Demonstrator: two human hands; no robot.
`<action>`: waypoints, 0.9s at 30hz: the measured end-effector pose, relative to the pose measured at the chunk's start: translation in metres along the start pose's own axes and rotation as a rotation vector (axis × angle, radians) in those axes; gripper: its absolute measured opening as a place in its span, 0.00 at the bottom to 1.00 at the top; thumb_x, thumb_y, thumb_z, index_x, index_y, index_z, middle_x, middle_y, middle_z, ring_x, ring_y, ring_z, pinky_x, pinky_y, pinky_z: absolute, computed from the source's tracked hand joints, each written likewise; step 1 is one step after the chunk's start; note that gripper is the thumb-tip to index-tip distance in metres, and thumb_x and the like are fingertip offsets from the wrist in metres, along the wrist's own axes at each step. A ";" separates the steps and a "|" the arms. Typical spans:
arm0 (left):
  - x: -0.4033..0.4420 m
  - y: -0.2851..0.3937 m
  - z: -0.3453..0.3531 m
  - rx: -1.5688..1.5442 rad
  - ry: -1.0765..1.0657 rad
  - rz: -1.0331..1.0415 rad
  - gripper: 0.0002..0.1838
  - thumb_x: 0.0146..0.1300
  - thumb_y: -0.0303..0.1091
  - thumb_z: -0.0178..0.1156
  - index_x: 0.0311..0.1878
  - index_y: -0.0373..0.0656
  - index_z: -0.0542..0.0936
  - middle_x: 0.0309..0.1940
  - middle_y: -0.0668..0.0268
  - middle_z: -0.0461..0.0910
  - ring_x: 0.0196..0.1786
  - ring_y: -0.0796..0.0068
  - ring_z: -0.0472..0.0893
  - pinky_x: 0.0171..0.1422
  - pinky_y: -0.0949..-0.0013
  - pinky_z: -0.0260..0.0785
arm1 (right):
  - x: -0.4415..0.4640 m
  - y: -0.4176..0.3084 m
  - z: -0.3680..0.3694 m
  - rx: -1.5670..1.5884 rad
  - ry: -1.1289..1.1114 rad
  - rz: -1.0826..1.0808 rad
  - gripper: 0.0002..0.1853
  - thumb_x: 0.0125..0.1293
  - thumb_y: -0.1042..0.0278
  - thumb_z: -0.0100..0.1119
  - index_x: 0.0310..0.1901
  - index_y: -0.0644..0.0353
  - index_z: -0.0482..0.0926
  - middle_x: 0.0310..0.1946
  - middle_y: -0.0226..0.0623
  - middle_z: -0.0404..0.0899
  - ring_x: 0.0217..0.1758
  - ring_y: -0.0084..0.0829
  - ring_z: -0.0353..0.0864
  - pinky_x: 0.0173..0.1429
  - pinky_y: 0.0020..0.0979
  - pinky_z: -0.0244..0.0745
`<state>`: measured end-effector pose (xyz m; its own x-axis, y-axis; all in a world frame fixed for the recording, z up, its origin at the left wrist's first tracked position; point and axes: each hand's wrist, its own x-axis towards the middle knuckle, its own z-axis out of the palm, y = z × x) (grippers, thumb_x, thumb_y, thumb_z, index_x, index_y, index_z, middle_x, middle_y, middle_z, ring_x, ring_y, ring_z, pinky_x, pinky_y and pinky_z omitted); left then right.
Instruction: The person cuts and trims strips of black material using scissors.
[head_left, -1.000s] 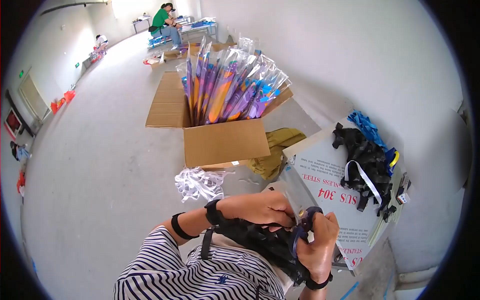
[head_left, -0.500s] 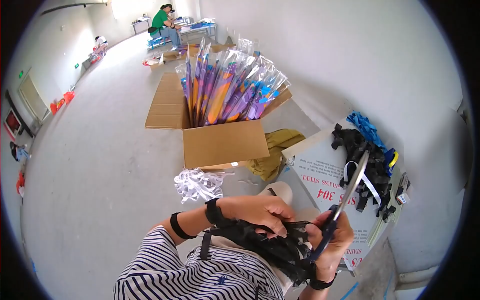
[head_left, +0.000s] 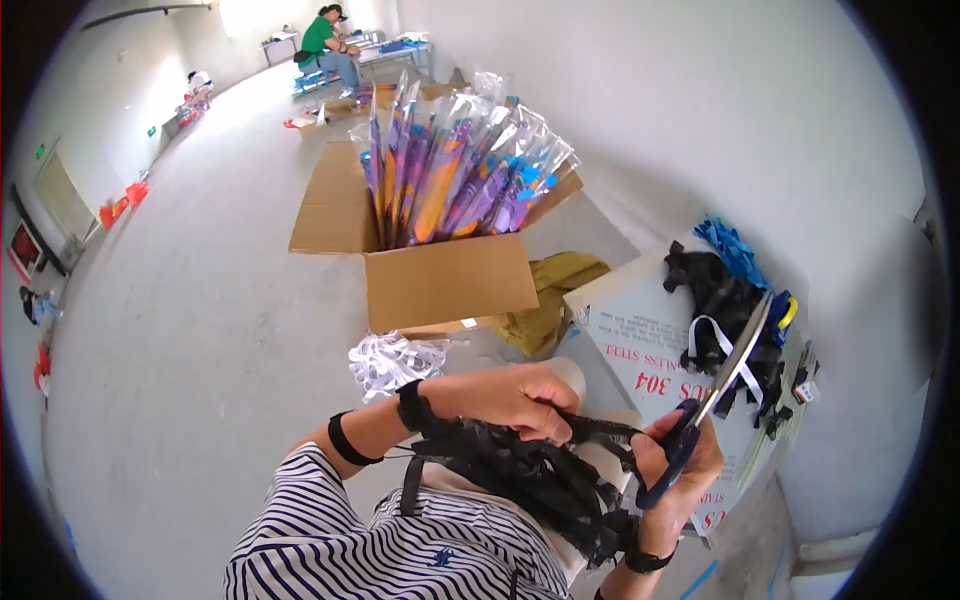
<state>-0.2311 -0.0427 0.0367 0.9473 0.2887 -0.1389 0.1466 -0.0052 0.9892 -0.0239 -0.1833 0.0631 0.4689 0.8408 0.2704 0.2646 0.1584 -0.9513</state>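
A thin black strip [head_left: 605, 432] was held out between the two hands above the lap, and the step in hand was judged to be the handling of this one strip apart from the tangled black bundle [head_left: 520, 475] beneath it. By the left hand [head_left: 535, 408] the strip was gripped near the bundle, with thumb and fingers closed and no clear gap seen between them. By the right hand [head_left: 695, 462] the scissors [head_left: 742, 352] were held, the fingers curled about the dark blue handles; the strip ran up to the thumb side of that hand, but whether it was pinched there could not be told. The blades were pointed up and away from the strip, close together, and were seen over a black pile [head_left: 718, 288] that lay on the printed board [head_left: 625, 340]; contact with the pile could not be made out. Any cut from this pose would, it was judged, have called for the blades to be turned back toward the strip, for the strip to be kept taut, and for the fingertips to be kept out of their path. White strips [head_left: 395, 365] were heaped on the floor just beside the cardboard box [head_left: 450, 285], in which wrapped purple and orange items [head_left: 435, 190] were stood upright or leaning.
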 end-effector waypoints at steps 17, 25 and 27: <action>-0.012 0.035 -0.027 0.142 0.173 -0.057 0.10 0.72 0.32 0.63 0.36 0.35 0.80 0.23 0.75 0.71 0.26 0.87 0.67 0.30 0.77 0.59 | 0.014 0.011 -0.004 0.007 -0.121 0.178 0.14 0.55 0.77 0.73 0.43 0.66 0.81 0.33 0.29 0.84 0.33 0.15 0.77 0.40 0.21 0.74; 0.012 0.017 -0.008 0.394 0.132 0.370 0.12 0.66 0.33 0.65 0.39 0.31 0.80 0.20 0.57 0.70 0.23 0.75 0.74 0.31 0.67 0.65 | 0.001 0.004 0.014 -0.251 -0.162 -0.190 0.16 0.45 0.77 0.75 0.36 0.62 0.78 0.26 0.35 0.75 0.32 0.38 0.71 0.37 0.34 0.68; 0.014 0.020 -0.005 0.357 0.112 0.426 0.12 0.67 0.33 0.64 0.38 0.30 0.79 0.19 0.57 0.68 0.23 0.74 0.73 0.30 0.66 0.64 | 0.004 0.007 0.015 -0.437 -0.278 -0.331 0.16 0.44 0.79 0.72 0.36 0.62 0.79 0.27 0.36 0.76 0.31 0.38 0.71 0.38 0.33 0.68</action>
<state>-0.2165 -0.0345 0.0552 0.9107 0.2897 0.2943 -0.1365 -0.4615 0.8766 -0.0334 -0.1711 0.0555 0.0812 0.8960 0.4366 0.7071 0.2569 -0.6588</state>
